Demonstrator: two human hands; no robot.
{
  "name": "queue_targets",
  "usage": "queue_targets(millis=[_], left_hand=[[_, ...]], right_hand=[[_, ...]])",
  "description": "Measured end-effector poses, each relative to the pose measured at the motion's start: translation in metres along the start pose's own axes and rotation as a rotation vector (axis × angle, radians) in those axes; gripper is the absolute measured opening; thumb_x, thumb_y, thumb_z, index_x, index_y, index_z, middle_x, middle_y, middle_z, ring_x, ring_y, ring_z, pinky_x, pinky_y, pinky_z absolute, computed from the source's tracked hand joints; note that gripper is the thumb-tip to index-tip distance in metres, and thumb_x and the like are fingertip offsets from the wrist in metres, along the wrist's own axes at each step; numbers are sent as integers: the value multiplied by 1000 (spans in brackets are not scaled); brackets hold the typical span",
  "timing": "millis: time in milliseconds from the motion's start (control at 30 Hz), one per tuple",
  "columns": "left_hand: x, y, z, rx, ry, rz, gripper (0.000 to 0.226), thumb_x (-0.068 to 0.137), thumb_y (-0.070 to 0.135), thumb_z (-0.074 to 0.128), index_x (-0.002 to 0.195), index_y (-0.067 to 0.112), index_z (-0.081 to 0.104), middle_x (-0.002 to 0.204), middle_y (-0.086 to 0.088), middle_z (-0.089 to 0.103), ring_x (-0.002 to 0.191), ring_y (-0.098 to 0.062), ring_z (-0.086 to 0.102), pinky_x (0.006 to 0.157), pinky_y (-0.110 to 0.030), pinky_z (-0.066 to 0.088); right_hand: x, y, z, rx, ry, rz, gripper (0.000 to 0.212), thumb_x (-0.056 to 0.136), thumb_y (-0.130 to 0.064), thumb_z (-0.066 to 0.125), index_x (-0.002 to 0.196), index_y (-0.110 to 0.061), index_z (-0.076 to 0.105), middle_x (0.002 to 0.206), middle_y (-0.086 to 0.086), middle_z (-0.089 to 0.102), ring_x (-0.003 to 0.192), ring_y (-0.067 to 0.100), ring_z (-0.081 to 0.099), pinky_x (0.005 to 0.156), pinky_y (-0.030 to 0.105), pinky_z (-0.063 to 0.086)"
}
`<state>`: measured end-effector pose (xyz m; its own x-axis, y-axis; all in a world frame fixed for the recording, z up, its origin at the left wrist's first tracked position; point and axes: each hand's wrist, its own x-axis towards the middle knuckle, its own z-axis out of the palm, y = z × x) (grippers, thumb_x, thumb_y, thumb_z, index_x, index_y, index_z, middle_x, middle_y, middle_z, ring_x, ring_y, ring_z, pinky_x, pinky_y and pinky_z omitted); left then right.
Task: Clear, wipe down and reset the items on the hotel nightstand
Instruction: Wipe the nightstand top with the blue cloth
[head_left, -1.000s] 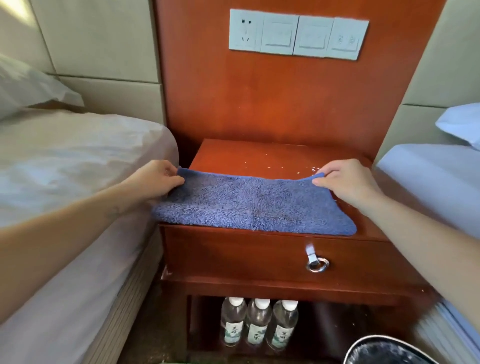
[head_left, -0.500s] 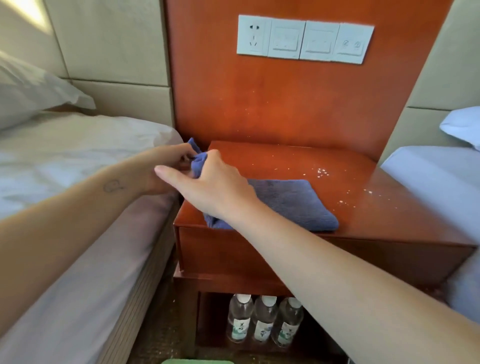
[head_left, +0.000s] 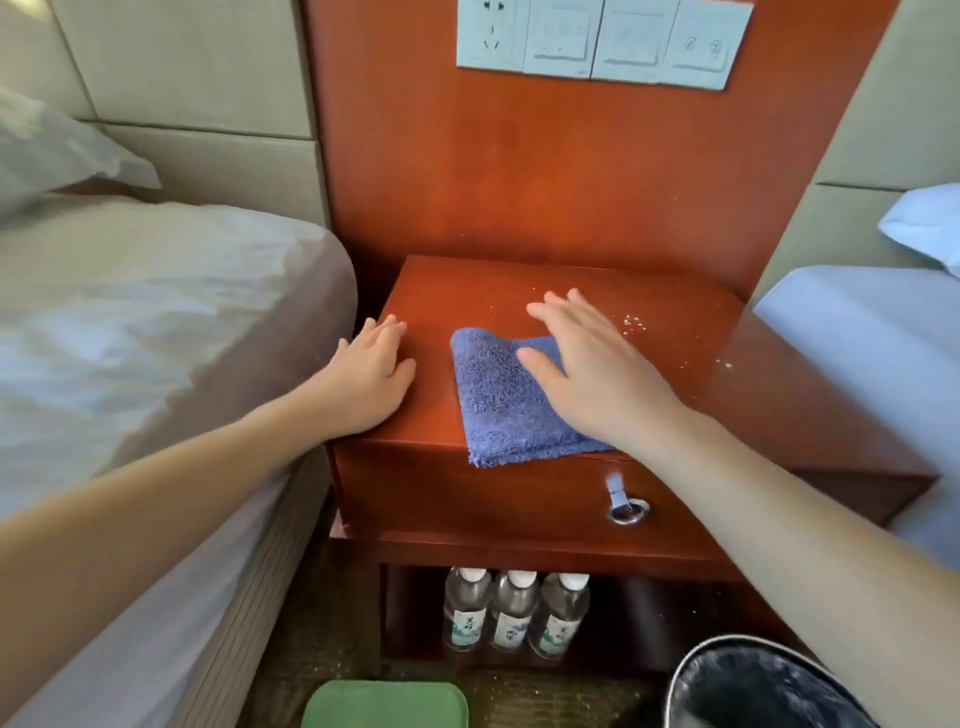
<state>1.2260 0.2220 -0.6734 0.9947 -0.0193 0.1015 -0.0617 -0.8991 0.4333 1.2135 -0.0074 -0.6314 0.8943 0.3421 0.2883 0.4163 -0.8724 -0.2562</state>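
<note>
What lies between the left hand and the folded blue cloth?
Nothing: in the head view only the bare red-brown wooden nightstand top separates the left hand from the folded blue terry cloth.

Three water bottles (head_left: 511, 610), one blue cloth (head_left: 498, 395), two hands (head_left: 369, 379) — four wall plates (head_left: 602, 39), two beds (head_left: 156, 312).

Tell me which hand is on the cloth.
The right hand, spread flat over the blue cloth; the left hand rests on bare wood at the nightstand's left edge, apart from it.

Bare forearms (head_left: 156, 493), bare left hand (head_left: 371, 376) and right hand (head_left: 597, 379)
</note>
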Motion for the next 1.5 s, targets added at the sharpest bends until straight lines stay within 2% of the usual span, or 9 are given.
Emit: queue_targets(millis=[100,300,467,533,600,833,1133,1333,1500], left_hand=[[-4,3,4,27,-7,-26,56,105,25,33,155,7,16,164,-8,7,151,-24,0,122,-44,4],[-8,3,2,63,5,26,57,105,27,30,156,9,13,164,-5,4,151,-20,-5,121,-36,-4],[-2,3,-6,-265,-52,-97,50,106,25,33,154,15,24,162,5,14,149,-6,0,114,-17,-1],[4,2,-9,-356,-29,-148,50,104,17,38,153,16,28,160,5,20,149,-9,10,115,-18,8],[7,2,-6,-292,41,-173,53,103,17,39,154,14,23,160,1,19,148,-14,16,119,-26,11],[10,2,1,-30,-49,-169,61,102,36,13,156,14,-2,163,0,-9,150,-13,-10,118,-27,-9],[29,-5,-9,271,-28,13,61,96,33,28,140,-7,42,146,-22,43,146,-35,25,120,-52,15],[103,1,-2,230,-101,1,73,92,41,0,155,4,2,164,-12,-1,151,-23,-8,121,-40,-6],[107,-2,8,209,-93,-14,68,95,37,5,155,4,6,163,-11,2,151,-21,-4,123,-40,-1]], right_hand=[[10,-20,30,-41,-277,-60,65,101,-53,24,156,-22,9,164,-2,2,150,17,-3,122,40,2],[-1,-30,43,-144,-264,-75,75,91,-59,0,156,-22,5,164,-1,2,151,18,-1,122,46,2],[-1,-36,45,-104,-240,-50,68,96,-51,17,154,-18,23,160,3,21,149,21,17,119,49,17],[4,-33,47,-92,-237,-39,66,96,-50,21,154,-17,25,160,3,22,148,21,19,119,49,20],[5,-33,48,-79,-240,-46,65,97,-49,21,154,-18,23,161,3,20,149,20,17,119,49,21],[38,-27,56,-89,-261,-24,62,99,-44,21,155,-17,20,161,3,18,149,20,15,120,48,18],[100,-14,68,-150,-273,52,62,99,-43,17,155,-18,17,162,2,15,150,20,12,121,47,15],[127,-5,77,-196,-269,109,61,99,-43,12,155,-20,12,163,0,9,150,17,7,122,45,12],[158,5,81,-197,-296,97,62,98,-43,9,156,-20,10,163,0,7,150,17,4,122,44,6]])
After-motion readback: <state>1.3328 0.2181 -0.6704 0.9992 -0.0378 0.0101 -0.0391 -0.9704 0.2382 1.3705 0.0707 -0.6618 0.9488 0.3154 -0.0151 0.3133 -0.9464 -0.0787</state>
